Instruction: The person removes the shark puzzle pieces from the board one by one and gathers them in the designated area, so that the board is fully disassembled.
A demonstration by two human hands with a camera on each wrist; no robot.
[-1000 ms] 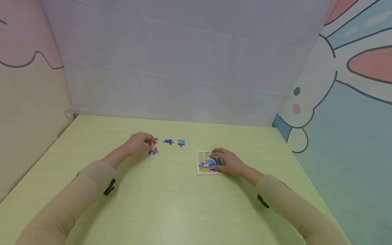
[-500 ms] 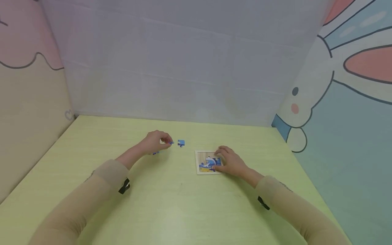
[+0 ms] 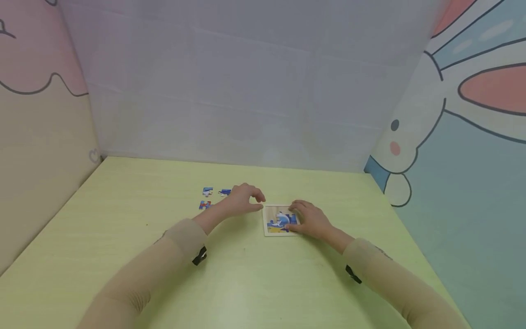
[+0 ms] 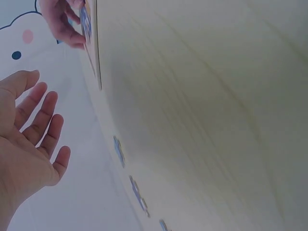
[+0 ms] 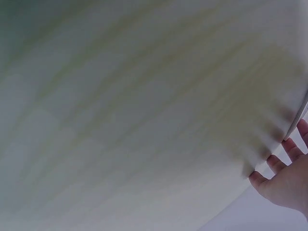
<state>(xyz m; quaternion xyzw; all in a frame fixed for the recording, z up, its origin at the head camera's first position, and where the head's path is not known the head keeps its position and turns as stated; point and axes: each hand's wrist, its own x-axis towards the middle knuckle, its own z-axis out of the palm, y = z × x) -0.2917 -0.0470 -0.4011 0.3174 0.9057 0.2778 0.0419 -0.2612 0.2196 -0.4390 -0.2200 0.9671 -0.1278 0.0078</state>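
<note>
A square jigsaw puzzle board (image 3: 279, 235) with a pale frame lies on the table, its picture part filled in blue and yellow, with bare wood at the upper left. My right hand (image 3: 310, 220) holds the board's right side, thumb at the near part and fingers at the far part. Fingertips of the right hand (image 5: 284, 175) touch down at the frame's edge in the right wrist view. My left hand (image 3: 242, 201) hovers just left of the board. Its fingers are loosely spread with nothing between them, as the left hand (image 4: 33, 130) shows in the left wrist view.
Loose puzzle pieces lie left of the board: a blue-and-white piece (image 3: 207, 191), a dark blue piece (image 3: 224, 192) partly behind the left hand, and a red-and-blue piece (image 3: 204, 204). Another blue piece (image 4: 119, 151) shows in the left wrist view. A pale wall (image 3: 246, 105) stands behind the table.
My left hand has moved right from over the loose pieces to beside the board, uncovering the left pieces and covering the rightmost one. The right hand stays on the board.
</note>
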